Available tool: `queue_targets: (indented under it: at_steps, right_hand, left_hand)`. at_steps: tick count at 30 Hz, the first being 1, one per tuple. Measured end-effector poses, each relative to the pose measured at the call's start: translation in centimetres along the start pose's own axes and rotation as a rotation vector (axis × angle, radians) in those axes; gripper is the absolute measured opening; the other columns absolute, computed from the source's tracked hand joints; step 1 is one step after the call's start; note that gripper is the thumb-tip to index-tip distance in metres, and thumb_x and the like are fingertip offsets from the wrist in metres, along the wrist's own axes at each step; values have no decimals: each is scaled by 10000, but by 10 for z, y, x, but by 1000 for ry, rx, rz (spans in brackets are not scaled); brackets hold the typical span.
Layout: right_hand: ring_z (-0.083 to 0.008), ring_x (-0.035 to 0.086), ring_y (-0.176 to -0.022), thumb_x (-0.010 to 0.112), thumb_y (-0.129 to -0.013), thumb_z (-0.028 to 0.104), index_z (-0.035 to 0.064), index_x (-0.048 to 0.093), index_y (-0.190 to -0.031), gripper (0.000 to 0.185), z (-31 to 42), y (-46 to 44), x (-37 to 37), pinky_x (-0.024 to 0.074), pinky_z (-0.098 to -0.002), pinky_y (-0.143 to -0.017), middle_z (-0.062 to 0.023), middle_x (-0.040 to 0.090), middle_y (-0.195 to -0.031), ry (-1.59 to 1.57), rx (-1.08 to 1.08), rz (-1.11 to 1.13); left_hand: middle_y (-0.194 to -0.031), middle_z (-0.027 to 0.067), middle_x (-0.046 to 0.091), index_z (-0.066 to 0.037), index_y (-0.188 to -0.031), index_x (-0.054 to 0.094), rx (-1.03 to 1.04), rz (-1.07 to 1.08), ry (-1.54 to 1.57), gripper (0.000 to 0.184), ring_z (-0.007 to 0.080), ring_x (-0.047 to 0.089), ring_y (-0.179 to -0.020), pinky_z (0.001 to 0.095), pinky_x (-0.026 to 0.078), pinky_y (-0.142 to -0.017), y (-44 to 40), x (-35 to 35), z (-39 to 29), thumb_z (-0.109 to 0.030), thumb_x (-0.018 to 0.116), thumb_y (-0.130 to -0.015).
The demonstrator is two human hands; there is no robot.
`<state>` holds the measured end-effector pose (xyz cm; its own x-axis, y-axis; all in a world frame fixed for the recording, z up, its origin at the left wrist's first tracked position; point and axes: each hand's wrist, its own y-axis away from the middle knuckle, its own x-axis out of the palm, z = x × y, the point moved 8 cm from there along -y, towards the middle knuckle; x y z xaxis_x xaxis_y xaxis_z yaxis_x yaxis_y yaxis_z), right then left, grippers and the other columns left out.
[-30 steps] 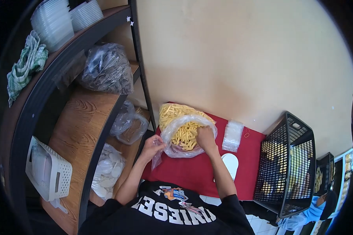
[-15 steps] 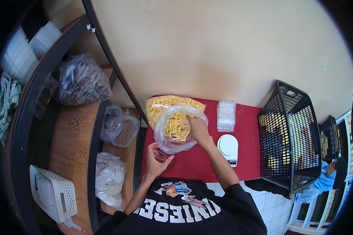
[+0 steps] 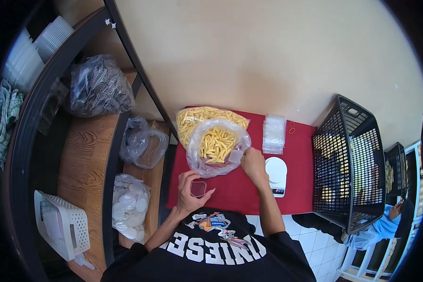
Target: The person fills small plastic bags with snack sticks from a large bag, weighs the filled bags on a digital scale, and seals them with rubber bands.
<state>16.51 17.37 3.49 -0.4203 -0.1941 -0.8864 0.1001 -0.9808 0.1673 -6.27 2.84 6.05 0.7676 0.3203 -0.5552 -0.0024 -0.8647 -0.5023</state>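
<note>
A large clear bag [image 3: 196, 162] of yellow stick-shaped snacks [image 3: 217, 144] lies open on the red table cover [image 3: 235, 195]. My left hand [image 3: 189, 192], in front of the bag, holds a small clear plastic container [image 3: 199, 189] between thumb and fingers. At the bag's right rim, my right hand [image 3: 253, 163] is closed around a small translucent scoop-like piece [image 3: 235, 156], whose flat end reaches over the bag's mouth. Just right of that hand stands a white scale [image 3: 276, 174]. Behind the scale lies a stack of clear small bags [image 3: 274, 135].
Black crates [image 3: 332, 164] stand at the right, with a person in blue [image 3: 384, 226] beyond. Rubber bands [image 3: 292, 127] lie near the small bags. The left shelf [image 3: 87, 164] holds bagged goods [image 3: 101, 87], a white basket [image 3: 70, 225] and stacked containers [image 3: 54, 37].
The view has swung, uncovering the scale. My left hand has left the bag's rim and now holds the container. My right hand has moved out from the snacks to the bag's right rim.
</note>
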Motion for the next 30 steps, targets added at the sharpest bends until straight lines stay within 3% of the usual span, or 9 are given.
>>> queue_targets:
  at_steps: [3,5,11,17,18,20,27,29,30]
  right_hand:
    - [-502,693,-912,616,-838,48,-72,703,-943,182,3,11,6,564,-551,-796,-345,692,-958,-66,92,-23]
    - [-474,704,-921,723,-842,125,-82,724,-876,210,-3,12,18,562,-542,-831,-330,698,-896,-99,177,-88]
    - [-462,705,-957,780,-834,162,-84,736,-969,285,-4,29,38,563,-503,-830,-334,700,-943,-269,160,-165]
    - [-478,691,-892,768,-842,133,-96,719,-950,258,-8,37,44,541,-526,-791,-310,695,-889,-358,51,-252]
    - [-478,691,-892,768,-842,133,-96,719,-950,258,-7,36,44,541,-526,-791,-310,695,-889,-356,47,-248]
    - [-490,681,-872,763,-844,126,-100,716,-972,264,-5,38,42,533,-527,-782,-317,687,-883,-368,32,-266]
    - [-491,680,-885,756,-845,113,-107,712,-958,251,-3,40,31,539,-524,-773,-326,686,-899,-356,9,-291]
    - [-489,681,-895,743,-847,98,-111,710,-954,237,-6,38,35,539,-529,-776,-332,684,-910,-300,65,-211]
    - [-489,681,-895,743,-847,98,-111,710,-954,237,-4,39,33,539,-529,-776,-332,684,-910,-299,65,-208]
  left_hand:
    - [-1025,140,632,-13,-1206,538,-37,75,56,707,301,637,-981,453,503,-912,7,15,2,-195,955,-665]
    - [-934,117,640,-9,-1257,518,-166,102,212,774,268,651,-843,416,535,-806,14,31,17,-207,964,-657]
    - [-885,121,633,-16,-1483,399,-197,304,32,1010,243,663,-783,351,547,-693,17,48,28,-301,943,-681]
    - [-860,186,703,-91,-1618,207,-279,639,54,1186,330,721,-763,438,569,-707,21,74,31,-262,915,-682]
    - [-860,186,703,-91,-1618,207,-284,636,54,1186,330,721,-763,438,569,-707,18,78,32,-262,915,-682]
    - [-825,273,685,-37,-1612,158,-287,719,40,1223,463,695,-791,522,555,-755,22,95,35,-302,900,-677]
    - [-849,316,680,153,-1534,134,-323,652,-59,1195,500,686,-816,521,567,-795,16,115,46,-252,881,-694]
    - [-846,318,677,193,-1391,343,-302,537,-106,966,497,687,-817,524,565,-778,17,116,53,-216,872,-694]
    - [-846,318,677,193,-1391,343,-305,536,-105,966,497,687,-817,524,565,-778,16,116,53,-216,872,-694]
